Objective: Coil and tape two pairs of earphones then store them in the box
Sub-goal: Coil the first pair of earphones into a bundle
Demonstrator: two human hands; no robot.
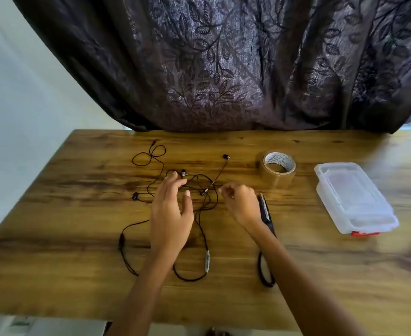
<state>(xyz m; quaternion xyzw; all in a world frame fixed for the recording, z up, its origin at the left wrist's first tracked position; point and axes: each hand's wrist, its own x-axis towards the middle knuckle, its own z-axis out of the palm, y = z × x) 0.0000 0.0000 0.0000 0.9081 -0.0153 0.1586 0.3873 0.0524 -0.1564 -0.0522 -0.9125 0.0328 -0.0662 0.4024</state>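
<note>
One wide-angle camera, worn on the person's head, looks forward and down from behind and above the left hand (170, 214) and right hand (241, 204). It sits close, so both forearms enter from the bottom edge. Beyond the hands it takes in the table (78, 238) and a curtain (224, 69).

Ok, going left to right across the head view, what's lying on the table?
earphones → tape → box. The scissors lie in front of the tape, partly under the right arm, so they are left out of the order.
</note>
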